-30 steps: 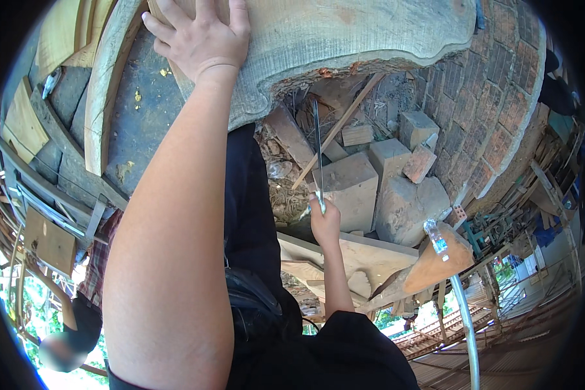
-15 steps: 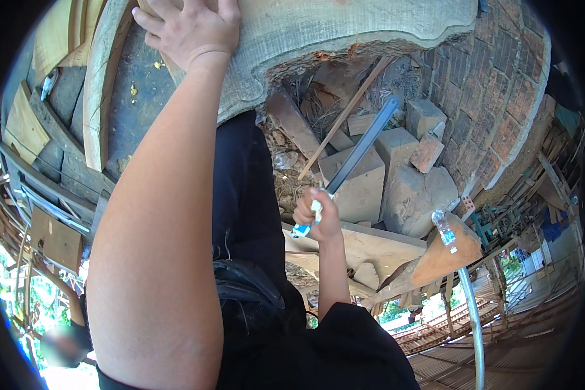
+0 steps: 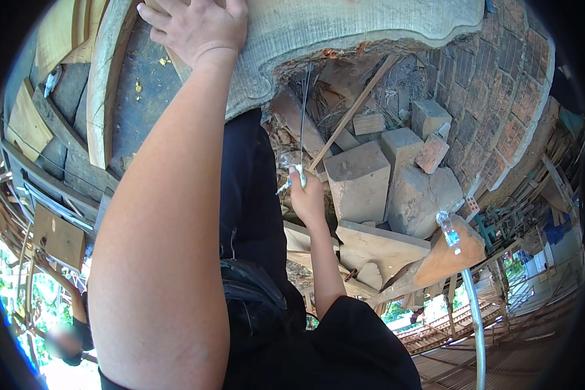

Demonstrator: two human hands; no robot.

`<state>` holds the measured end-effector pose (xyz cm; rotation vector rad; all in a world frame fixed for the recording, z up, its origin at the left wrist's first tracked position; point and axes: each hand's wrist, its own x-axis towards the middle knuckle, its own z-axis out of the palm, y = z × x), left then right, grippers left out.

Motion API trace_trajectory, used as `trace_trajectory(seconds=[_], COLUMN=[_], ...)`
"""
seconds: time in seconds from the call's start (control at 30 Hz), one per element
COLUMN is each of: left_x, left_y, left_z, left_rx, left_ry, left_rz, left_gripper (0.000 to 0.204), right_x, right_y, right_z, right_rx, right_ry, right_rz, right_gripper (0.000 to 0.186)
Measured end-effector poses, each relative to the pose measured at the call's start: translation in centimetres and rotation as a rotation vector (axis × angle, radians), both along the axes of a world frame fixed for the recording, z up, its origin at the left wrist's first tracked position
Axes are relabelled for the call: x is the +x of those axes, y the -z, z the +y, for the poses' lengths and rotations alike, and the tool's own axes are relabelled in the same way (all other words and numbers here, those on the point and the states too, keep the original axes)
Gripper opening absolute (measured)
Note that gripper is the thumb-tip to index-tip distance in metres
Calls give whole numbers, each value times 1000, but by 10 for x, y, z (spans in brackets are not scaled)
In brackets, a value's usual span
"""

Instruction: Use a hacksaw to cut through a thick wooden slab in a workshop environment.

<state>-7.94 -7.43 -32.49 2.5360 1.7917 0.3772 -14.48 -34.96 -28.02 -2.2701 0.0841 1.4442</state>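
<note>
My left hand lies on a large greyish wooden slab at the top, fingers spread and the farthest tips cut off by the picture's edge. The slab's near side is wavy, with a rough, broken underside. Lower and nearer, my right hand is closed around the white-and-blue wrapped handle of a long narrow blade. Seen almost edge-on, the blade points up, its far end close to the slab's rough edge. I cannot tell whether it touches the wood, nor what kind of blade it is.
Wooden blocks and a thin stick lie below the slab. At the right stands a brick surface. A curved wooden piece rests at the left, and a metal pipe rises lower right. Another person is at lower left.
My right hand has moved up and left with the blade, which has swung from pointing up-right to nearly straight up and turned edge-on. My left hand stays on the slab.
</note>
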Motion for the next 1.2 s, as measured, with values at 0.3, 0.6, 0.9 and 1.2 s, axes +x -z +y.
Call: trace_trajectory(seconds=[0.3,0.6,0.9,1.2], left_x=[-1,-2,-2,0], left_y=[5,2,5,5], left_z=[0,-1,1,-2], left_rx=[11,8,21,-20], left_ry=[-21,-7,-5,-26], left_rz=[30,2,9,2], left_gripper=[48,47,48,48], right_x=[-8,12,15,1], right_y=[-14,1,-12,-26], right_z=[-32,-35,-5,-46], right_rx=[-26,-5,-148,-103], right_ry=[122,98,0,18], right_rz=[-7,-61,-14,-80], right_gripper=[32,34,34,34])
